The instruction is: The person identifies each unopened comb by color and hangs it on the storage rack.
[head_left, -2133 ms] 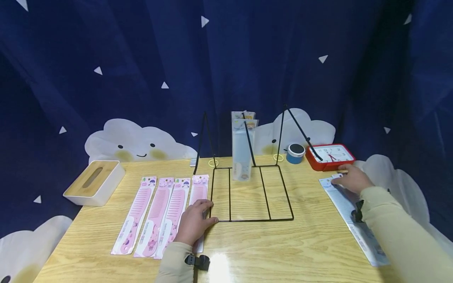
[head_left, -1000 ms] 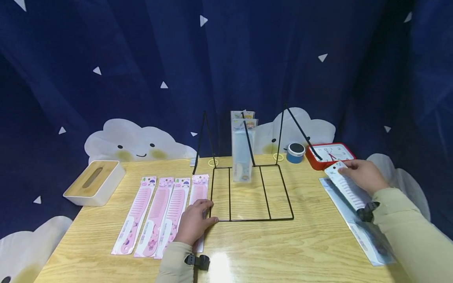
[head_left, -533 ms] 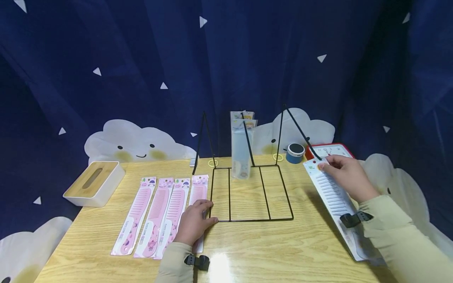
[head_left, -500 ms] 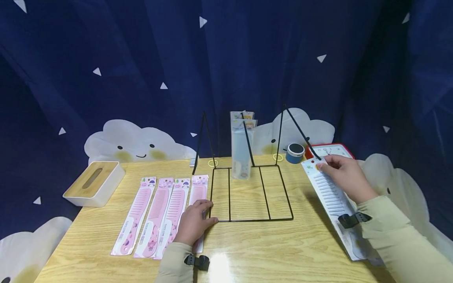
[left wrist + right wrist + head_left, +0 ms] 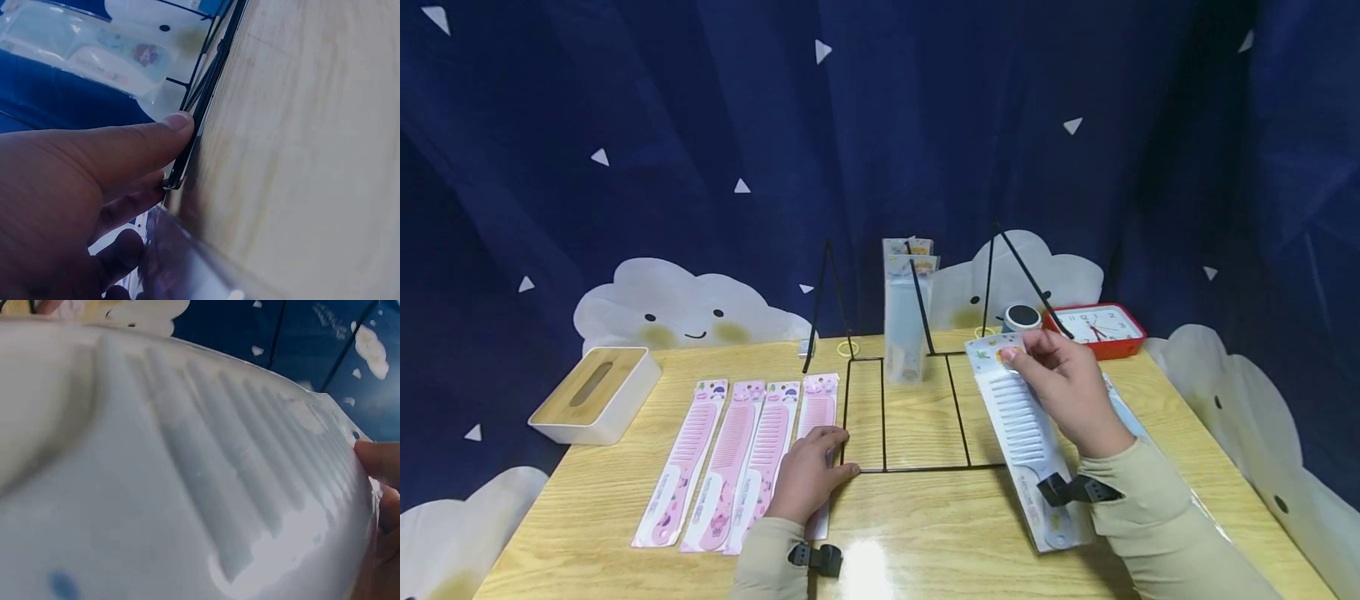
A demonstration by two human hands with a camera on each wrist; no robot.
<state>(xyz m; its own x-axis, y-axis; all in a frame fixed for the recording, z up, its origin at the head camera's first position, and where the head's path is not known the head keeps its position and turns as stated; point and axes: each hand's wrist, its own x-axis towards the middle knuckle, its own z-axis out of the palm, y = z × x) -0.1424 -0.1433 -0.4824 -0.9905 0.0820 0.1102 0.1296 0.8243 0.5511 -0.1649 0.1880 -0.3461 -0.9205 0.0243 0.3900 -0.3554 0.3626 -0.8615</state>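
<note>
Between the thumb and fingers of the right hand (image 5: 1067,387), a packaged white comb (image 5: 1024,433) is pinched near the printed top of its card. The pack is held at a tilt, its top leaning left and its lower end pointed toward the near edge; whether the tabletop (image 5: 940,542) is touched by that end cannot be told. Part of the right side of a black wire rack (image 5: 883,417) is covered by the pack in the head view. By the left hand (image 5: 811,473), set on the rack's near left corner, the wire is gripped between thumb and bent fingers, as is shown in the left wrist view. Four packaged pink combs (image 5: 683,458) are laid side by side to the left, the nearest to the rack being partly hidden by that hand. Two pale blue packs (image 5: 901,333) are hung on the middle arm of the rack, one behind the other. Another flat pack (image 5: 1123,408) is partly hidden behind the right sleeve (image 5: 1157,517). At the back, a red-framed clock (image 5: 1101,327) and a small round speaker (image 5: 1022,317) are placed; at the left, a wood-topped tissue box (image 5: 597,392) is seen. Everything is backed by a dark blue curtain (image 5: 700,100).
</note>
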